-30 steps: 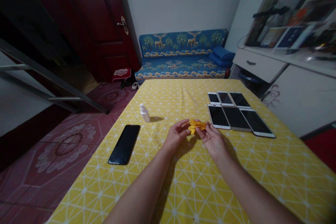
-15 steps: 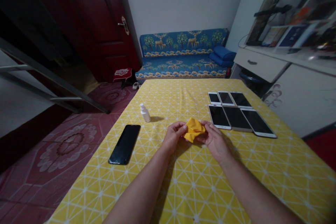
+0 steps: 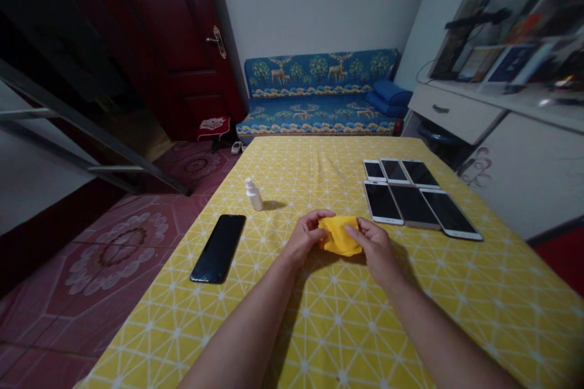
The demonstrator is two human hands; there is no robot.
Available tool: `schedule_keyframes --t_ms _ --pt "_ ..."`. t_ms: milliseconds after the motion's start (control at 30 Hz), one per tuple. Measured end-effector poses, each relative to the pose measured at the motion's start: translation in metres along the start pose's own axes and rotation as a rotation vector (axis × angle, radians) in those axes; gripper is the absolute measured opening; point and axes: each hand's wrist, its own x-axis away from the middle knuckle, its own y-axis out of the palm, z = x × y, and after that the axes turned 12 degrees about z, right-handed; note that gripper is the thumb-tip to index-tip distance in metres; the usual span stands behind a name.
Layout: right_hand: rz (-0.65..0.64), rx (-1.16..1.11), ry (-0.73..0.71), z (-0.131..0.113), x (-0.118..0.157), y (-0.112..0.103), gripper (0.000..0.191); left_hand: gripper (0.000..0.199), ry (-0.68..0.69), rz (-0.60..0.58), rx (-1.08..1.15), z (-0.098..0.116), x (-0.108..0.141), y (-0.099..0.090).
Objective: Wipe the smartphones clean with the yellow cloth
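A yellow cloth [image 3: 340,236] is held between both hands above the middle of the table. My left hand [image 3: 308,234] grips its left side, the thumb in front. On the right side, my right hand [image 3: 373,242] pinches the cloth with its thumb on the front face. To the left of the hands stands a white bottle [image 3: 254,196], upright. A large black phone [image 3: 219,248] lies face up at the table's left edge. Several phones lie in two rows at the right, among them a white-framed one [image 3: 384,202] nearest my right hand.
The table [image 3: 319,161] has a yellow cloth cover with white lines. Behind it is a blue patterned sofa [image 3: 319,97]. A white cabinet [image 3: 524,158] stands at the right, a metal ladder [image 3: 114,149] at the left, and a red stool [image 3: 213,126] near the door.
The cloth was bunched to a peak and now looks flatter and squarer. My right thumb has moved onto its front. The hands remain in nearly the same place.
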Motion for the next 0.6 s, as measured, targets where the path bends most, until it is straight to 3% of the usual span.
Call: schedule_keyframes --t_ms 133,267,400,600 --pt "0.066 -0.084 -0.014 0.005 -0.005 -0.004 0.032 0.05 0.021 0.039 -0.03 -0.002 -0.003 0.0" --pt "0.114 -0.061 -0.071 0.004 -0.006 -0.004 0.032 0.039 0.022 0.094 -0.025 -0.005 -0.004 0.0" --pt "0.222 0.041 -0.129 0.002 -0.009 -0.009 0.029 0.038 0.033 0.168 -0.016 -0.007 -0.005 0.002" --pt "0.326 0.25 -0.217 0.011 -0.026 -0.028 0.026 0.036 0.073 0.17 -0.04 -0.009 -0.005 0.004"
